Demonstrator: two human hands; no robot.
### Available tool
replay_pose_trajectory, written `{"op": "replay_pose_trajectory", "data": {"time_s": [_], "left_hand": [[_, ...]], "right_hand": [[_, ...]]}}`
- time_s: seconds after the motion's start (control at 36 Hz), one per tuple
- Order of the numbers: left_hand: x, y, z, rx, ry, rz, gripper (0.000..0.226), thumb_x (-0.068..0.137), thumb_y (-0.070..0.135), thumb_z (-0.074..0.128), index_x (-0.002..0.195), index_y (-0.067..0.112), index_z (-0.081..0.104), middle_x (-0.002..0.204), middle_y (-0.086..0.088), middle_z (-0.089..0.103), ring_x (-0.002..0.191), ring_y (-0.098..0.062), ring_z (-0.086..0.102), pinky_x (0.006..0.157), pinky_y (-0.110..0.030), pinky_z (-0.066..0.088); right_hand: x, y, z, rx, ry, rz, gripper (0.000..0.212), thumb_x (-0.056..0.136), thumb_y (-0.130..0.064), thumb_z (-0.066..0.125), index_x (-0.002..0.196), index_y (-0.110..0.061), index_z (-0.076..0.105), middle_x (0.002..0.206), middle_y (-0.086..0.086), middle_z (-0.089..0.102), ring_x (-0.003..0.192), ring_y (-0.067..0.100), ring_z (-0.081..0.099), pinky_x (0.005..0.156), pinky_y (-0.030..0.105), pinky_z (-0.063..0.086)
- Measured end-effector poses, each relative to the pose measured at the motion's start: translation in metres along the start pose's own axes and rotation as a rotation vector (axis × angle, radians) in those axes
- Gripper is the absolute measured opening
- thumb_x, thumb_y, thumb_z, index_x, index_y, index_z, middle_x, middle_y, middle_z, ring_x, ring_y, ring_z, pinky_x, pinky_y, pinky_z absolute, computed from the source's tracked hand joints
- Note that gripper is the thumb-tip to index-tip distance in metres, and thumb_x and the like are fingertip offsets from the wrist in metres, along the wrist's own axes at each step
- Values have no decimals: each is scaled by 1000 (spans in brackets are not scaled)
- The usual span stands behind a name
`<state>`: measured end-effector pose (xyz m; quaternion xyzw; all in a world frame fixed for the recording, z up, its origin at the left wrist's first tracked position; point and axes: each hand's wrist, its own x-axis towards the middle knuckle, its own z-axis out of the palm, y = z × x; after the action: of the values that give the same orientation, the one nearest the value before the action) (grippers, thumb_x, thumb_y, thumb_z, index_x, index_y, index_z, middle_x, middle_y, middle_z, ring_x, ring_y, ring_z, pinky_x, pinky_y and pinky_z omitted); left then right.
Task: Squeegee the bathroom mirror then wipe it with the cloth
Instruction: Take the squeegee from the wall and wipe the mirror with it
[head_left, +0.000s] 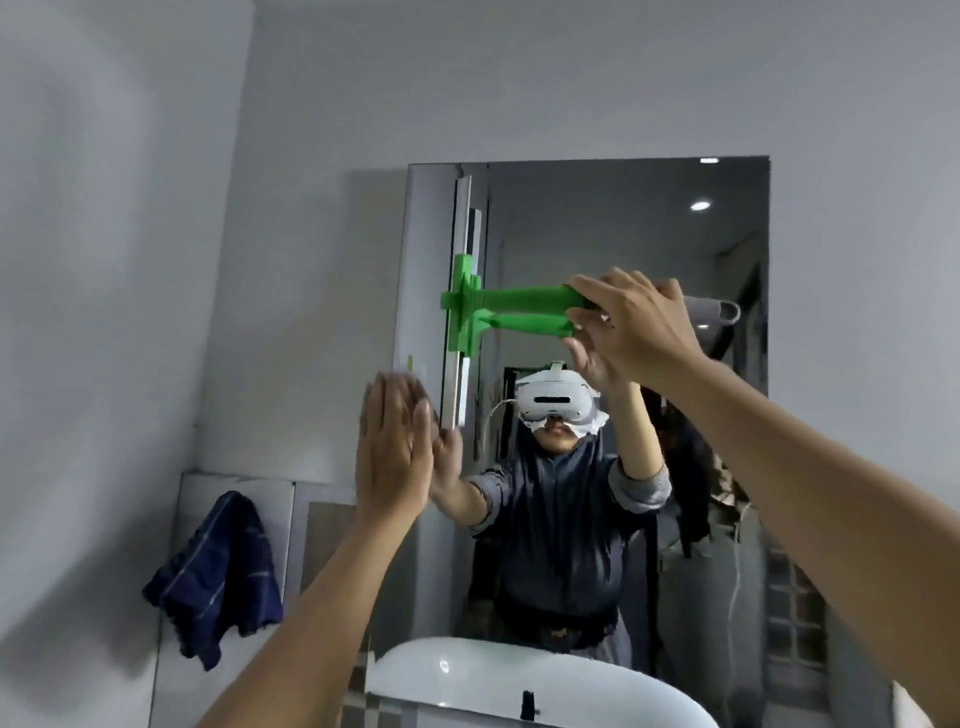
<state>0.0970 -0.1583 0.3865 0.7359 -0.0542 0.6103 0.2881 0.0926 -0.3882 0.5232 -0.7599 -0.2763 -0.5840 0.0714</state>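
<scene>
Green squeegee (462, 312) blade standing tall at mirror (623, 234) left edge; handle gripped in right hand (631, 325); left hand (395, 441) flat, fingers spread, empty.

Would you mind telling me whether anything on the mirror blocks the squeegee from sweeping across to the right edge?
Nothing visible does. The green squeegee, held in the right hand, sits near the mirror's left edge. The left hand is flat at the lower left edge, behind that sweep.

No text, label, brand or number could be read anywhere in view. Every visible surface appeared unmarked.
</scene>
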Motion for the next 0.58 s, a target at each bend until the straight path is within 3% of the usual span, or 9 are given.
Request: {"op": "replay_pose_trajectory", "data": {"time_s": [0.08,0.19,0.31,0.36,0.44,0.53,0.58], "left_hand": [[-19,-17,12,-29,-86,1,80,90,62,11,141,2,27,151,-12,25,141,-26,19,116,-41,17],[-30,-32,25,-12,-85,33,69,93,50,29,143,4,22,154,-10,17,143,-19,11,116,-34,13],[-29,-35,27,25,-81,89,70,91,45,39,143,4,19,155,-10,13,136,7,-8,113,-21,4],[-28,-38,28,30,-74,108,69,91,43,43,143,4,19,155,7,5,131,14,-14,111,-16,2],[-26,-42,29,0,-46,130,68,92,39,47,144,5,18,140,39,-18,133,13,-13,110,-12,0],[-26,-43,32,-37,-25,145,68,91,35,51,143,3,20,139,42,-16,133,13,-11,108,-10,1],[-25,-45,34,-56,-11,144,67,91,32,54,141,-1,24,143,33,-9,134,12,-8,108,-10,2]], "right_hand": [[22,-2,5,-19,24,-5,30,94,-34,45,123,-29,53,111,3,60,108,25,48,83,37,26],[39,-9,14,-10,33,-17,29,95,-34,43,122,-29,53,110,4,59,107,25,48,82,36,24],[49,-18,24,7,34,-23,28,95,-33,41,119,-28,54,110,4,59,106,24,47,79,35,20],[53,-21,26,13,28,-25,28,95,-33,40,120,-29,54,110,4,59,107,24,47,79,35,20],[59,-24,25,9,10,-25,30,96,-35,40,122,-31,53,111,4,58,110,24,46,83,37,23],[66,-26,20,-6,-13,-39,30,96,-35,39,123,-33,52,109,4,57,110,24,46,86,38,23],[68,-26,15,-22,-25,-51,31,96,-34,39,124,-33,51,108,3,57,110,23,46,86,38,23]]}}
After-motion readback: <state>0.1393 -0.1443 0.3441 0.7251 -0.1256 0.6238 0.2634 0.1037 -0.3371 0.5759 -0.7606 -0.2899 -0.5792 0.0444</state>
